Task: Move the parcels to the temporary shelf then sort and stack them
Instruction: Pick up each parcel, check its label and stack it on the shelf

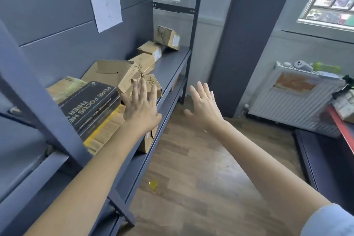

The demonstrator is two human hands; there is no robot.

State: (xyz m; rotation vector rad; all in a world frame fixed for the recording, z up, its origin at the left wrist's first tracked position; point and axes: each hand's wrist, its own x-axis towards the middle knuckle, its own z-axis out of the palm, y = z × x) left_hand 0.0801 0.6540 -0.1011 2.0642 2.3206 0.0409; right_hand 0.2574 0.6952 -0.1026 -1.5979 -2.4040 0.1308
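With fingers spread flat, left hand [140, 104] touching a cardboard parcel [130, 79] at frame centre-left on the grey shelf [172, 63], beside a black box [90, 105]; right hand [204, 104] splayed, holding nothing, over wooden floor [191, 159].

Parcels [134, 74] crowd the shelf [172, 61]; its far front strip lies bare.

Small parcel storeroom: grey metal shelf [168, 67] stacked with cardboard parcels [147, 63] beyond the left fingertips [142, 84], radiator [298, 99] right of the right fingers [201, 90].
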